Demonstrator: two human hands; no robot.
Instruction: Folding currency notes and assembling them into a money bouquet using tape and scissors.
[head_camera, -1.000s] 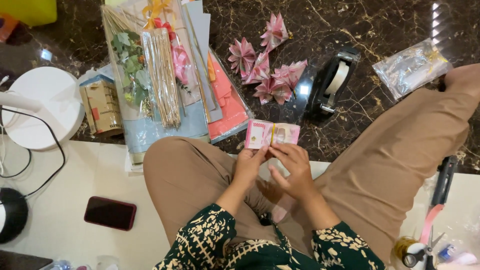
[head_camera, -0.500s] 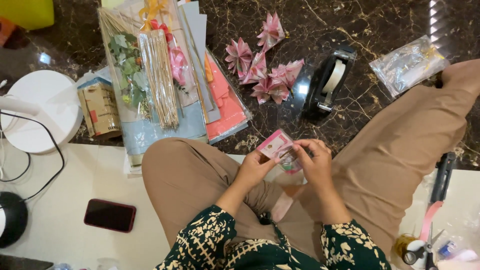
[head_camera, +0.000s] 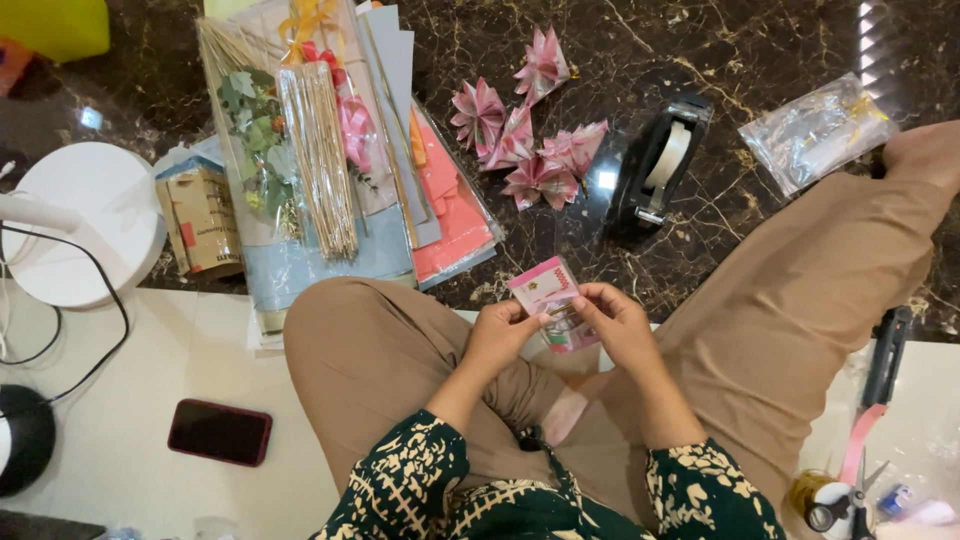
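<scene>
A small pink paper note (head_camera: 545, 290) is held above my lap between both hands. My left hand (head_camera: 500, 335) pinches its lower left edge, and my right hand (head_camera: 615, 325) grips its right side, fingers curled over it. The paper is tilted, its top corner pointing up and to the left. Beyond it, on the dark marble floor, lie several folded pink paper flowers (head_camera: 520, 140). A black tape dispenser (head_camera: 660, 165) stands just right of them. I sit cross-legged in tan trousers.
A bundle of wooden skewers, greenery and coloured paper sheets (head_camera: 320, 160) lies at the upper left. A clear plastic bag (head_camera: 815, 130) sits at the upper right. A phone (head_camera: 220, 432) lies on the white floor at left, scissors (head_camera: 850, 480) at lower right.
The pink paper was held flat and level a second ago; both hands have since turned it to a tilt and shifted slightly right.
</scene>
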